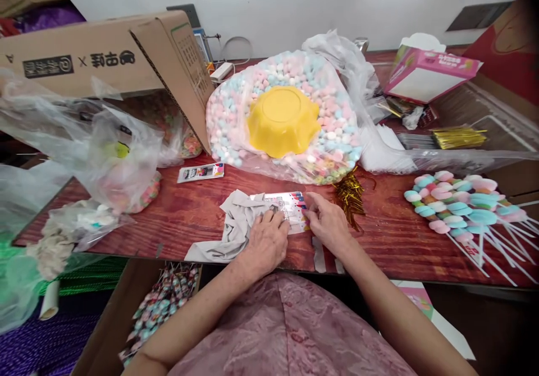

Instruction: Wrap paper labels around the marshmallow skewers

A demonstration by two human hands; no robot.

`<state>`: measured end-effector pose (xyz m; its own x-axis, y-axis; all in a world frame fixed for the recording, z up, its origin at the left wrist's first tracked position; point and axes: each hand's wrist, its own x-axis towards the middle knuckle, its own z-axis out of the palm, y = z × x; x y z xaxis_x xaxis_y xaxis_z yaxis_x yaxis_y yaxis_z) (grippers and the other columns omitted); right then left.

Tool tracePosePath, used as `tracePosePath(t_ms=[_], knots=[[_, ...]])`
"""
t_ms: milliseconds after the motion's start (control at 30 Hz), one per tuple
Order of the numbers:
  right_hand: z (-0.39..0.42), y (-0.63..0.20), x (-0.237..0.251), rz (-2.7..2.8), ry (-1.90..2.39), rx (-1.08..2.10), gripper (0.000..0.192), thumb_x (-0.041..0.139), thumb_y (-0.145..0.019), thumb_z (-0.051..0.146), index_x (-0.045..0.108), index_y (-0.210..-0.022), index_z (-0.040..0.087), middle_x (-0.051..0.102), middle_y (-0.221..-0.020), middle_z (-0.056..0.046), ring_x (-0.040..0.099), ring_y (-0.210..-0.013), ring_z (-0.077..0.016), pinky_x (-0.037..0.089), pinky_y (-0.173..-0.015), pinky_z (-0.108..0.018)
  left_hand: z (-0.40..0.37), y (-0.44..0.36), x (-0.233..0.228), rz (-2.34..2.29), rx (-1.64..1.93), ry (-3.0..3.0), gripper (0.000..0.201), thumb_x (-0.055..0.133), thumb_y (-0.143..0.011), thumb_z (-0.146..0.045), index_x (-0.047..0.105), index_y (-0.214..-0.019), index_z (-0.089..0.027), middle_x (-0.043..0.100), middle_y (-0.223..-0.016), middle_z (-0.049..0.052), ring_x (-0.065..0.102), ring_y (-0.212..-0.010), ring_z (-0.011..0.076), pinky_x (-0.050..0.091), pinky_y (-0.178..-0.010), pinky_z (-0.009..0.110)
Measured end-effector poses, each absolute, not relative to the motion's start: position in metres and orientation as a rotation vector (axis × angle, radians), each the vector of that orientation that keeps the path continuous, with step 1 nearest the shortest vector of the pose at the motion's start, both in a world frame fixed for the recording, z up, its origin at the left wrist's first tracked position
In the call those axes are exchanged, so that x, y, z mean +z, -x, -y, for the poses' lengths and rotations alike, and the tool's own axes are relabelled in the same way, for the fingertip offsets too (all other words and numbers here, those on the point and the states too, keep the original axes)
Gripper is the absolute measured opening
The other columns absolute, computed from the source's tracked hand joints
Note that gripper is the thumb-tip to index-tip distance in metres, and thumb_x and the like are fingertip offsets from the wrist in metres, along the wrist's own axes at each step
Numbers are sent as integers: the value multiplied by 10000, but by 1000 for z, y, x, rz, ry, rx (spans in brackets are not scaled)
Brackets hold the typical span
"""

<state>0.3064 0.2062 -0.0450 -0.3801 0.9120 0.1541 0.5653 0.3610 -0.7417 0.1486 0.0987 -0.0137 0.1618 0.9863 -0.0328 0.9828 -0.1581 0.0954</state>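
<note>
Both hands, left (264,243) and right (327,223), fingers pinching printed packet (290,203) near table edge (379,266).

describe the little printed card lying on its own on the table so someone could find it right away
Start at the big clear bag of pastel candies with the yellow bowl on top. Just off its lower-left corner, on the red-brown table, lies the small printed card. Unlike the printed sheet under both hands, nothing touches it.

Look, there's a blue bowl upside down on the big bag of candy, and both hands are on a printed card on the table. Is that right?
Not quite: the bowl is yellow, not blue, as the head view shows. It does sit upside down on the big bag of candy, and the left hand and right hand do rest on the printed card on the table.
</note>
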Motion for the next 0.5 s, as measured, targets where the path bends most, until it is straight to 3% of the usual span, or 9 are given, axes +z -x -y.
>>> tracePosePath(t_ms=[100,233,367,500], knots=[[-205,-303,-43,1961,1240,936,376,549,-772,278,638,-1117,160,564,-607,21,518,-562,-154,423,-605,-299,-104,-151,-10,-2018,109,-2330,249,506,-916,-265,605,-1120,-162,567,-1239,141,498,-1098,300,447,-871,450],[-197,-302,-38,1612,1179,1277,425,591,-737,357,599,-1106,146,566,-621,32,467,-491,-111,396,-498,-252,-117,-159,-9,-2101,194,-2317,414,565,-903,-390,543,-1247,-160,552,-1239,150,489,-1086,311,437,-830,442],[-192,-304,-36,1377,1174,1392,341,640,-704,372,620,-969,158,553,-614,39,417,-464,-88,378,-477,-243,-128,-164,-18,-2151,115,-2245,233,506,-933,-258,596,-1100,-122,591,-1091,142,531,-1004,290,437,-804,421],[-184,-313,-39,1471,1178,1308,240,654,-730,336,661,-906,172,644,-750,-19,554,-643,-143,466,-639,-297,-128,-166,-24,-2103,22,-2370,199,449,-910,-88,604,-1033,-97,594,-1008,139,553,-962,265,438,-773,379]])
